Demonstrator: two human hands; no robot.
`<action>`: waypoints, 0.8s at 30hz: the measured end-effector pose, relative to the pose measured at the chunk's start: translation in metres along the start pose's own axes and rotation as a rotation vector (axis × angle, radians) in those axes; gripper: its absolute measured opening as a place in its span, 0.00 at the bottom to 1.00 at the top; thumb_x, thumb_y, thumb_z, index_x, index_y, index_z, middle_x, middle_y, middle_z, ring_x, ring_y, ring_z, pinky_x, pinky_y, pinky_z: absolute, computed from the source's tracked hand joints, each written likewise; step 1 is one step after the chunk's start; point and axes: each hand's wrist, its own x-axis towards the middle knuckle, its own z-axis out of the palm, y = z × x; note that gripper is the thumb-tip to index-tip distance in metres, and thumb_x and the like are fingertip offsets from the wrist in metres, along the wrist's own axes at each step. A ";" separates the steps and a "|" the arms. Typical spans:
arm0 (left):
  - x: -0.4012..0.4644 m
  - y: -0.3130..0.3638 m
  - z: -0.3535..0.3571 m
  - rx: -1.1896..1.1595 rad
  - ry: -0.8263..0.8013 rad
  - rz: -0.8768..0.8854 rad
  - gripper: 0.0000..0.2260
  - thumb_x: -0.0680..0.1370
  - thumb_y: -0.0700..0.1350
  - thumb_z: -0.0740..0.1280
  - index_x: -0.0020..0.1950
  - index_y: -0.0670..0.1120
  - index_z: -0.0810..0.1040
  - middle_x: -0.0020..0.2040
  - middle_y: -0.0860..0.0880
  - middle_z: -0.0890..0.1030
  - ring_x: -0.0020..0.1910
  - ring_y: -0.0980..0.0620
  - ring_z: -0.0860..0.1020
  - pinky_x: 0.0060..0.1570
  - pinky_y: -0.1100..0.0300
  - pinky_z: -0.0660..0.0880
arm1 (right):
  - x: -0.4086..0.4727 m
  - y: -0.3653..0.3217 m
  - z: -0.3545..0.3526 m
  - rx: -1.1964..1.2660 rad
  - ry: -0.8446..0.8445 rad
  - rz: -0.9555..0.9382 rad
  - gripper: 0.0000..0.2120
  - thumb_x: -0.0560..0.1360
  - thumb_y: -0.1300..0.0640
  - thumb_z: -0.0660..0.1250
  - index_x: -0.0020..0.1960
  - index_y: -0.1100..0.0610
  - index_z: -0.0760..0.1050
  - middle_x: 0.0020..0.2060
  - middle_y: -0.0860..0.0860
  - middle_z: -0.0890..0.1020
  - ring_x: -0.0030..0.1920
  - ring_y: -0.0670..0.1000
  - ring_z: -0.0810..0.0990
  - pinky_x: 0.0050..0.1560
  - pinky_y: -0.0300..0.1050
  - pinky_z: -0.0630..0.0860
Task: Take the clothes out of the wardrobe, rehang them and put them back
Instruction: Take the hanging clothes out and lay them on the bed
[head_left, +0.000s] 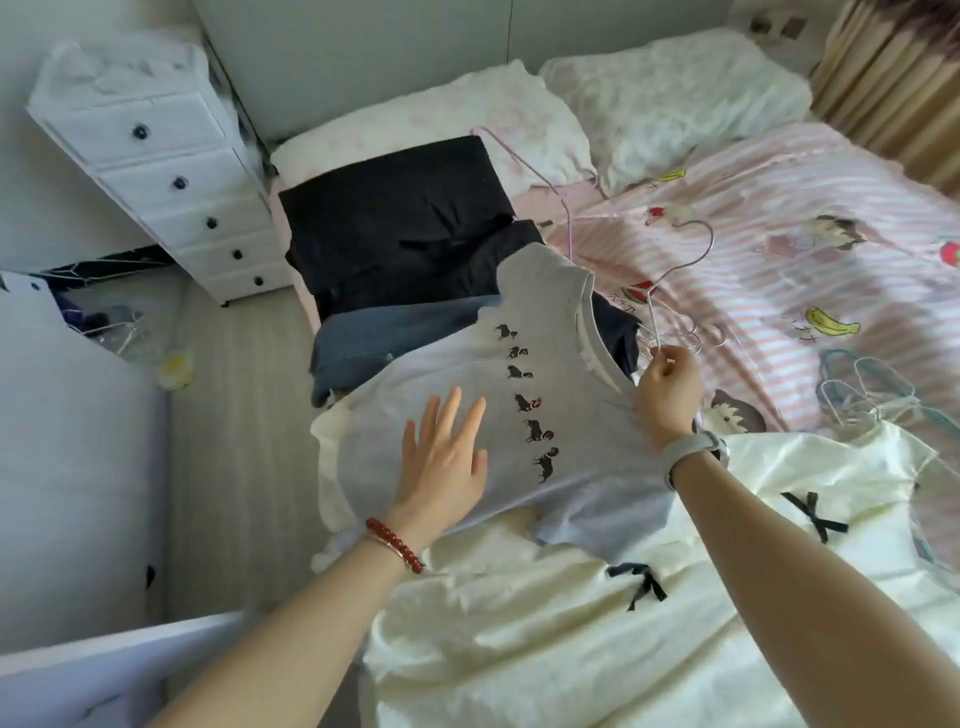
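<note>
A light grey T-shirt (561, 395) with a column of small dark dog prints lies on the bed. My left hand (441, 457) rests flat on its front with fingers spread. My right hand (667, 387) pinches the neck of a thin wire hanger (675, 270) right at the shirt's collar; the hanger's hook curves up over the pink duvet. A cream garment (571, 623) with black bows lies under the T-shirt, nearest me. Beyond the T-shirt lie black clothes (395, 223) and a blue-grey garment (363, 338).
Several more wire hangers (862, 389) lie on the pink striped duvet (805, 208) at the right. Pillows (670, 98) sit at the bed's head. A white drawer unit (166, 171) stands left of the bed, with clutter on the floor (130, 322).
</note>
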 end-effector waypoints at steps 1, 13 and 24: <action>0.006 -0.001 0.017 0.001 -0.034 -0.007 0.25 0.81 0.48 0.53 0.76 0.51 0.48 0.77 0.48 0.43 0.75 0.46 0.43 0.72 0.44 0.46 | 0.013 0.013 0.002 -0.039 0.005 0.041 0.14 0.77 0.64 0.53 0.57 0.66 0.72 0.54 0.60 0.78 0.52 0.58 0.75 0.44 0.39 0.62; 0.028 -0.028 0.103 0.130 -0.194 -0.095 0.23 0.81 0.53 0.49 0.75 0.52 0.52 0.76 0.48 0.48 0.74 0.45 0.47 0.69 0.43 0.51 | 0.052 0.084 0.014 -0.560 -0.252 0.042 0.23 0.79 0.58 0.51 0.73 0.56 0.53 0.71 0.59 0.60 0.71 0.62 0.57 0.65 0.57 0.60; -0.037 -0.082 0.014 0.027 0.147 -0.155 0.21 0.81 0.48 0.54 0.74 0.48 0.59 0.75 0.47 0.57 0.75 0.48 0.53 0.71 0.44 0.53 | -0.097 -0.001 0.073 -0.609 -0.569 -0.520 0.23 0.79 0.56 0.52 0.74 0.55 0.55 0.74 0.55 0.57 0.74 0.56 0.51 0.72 0.59 0.50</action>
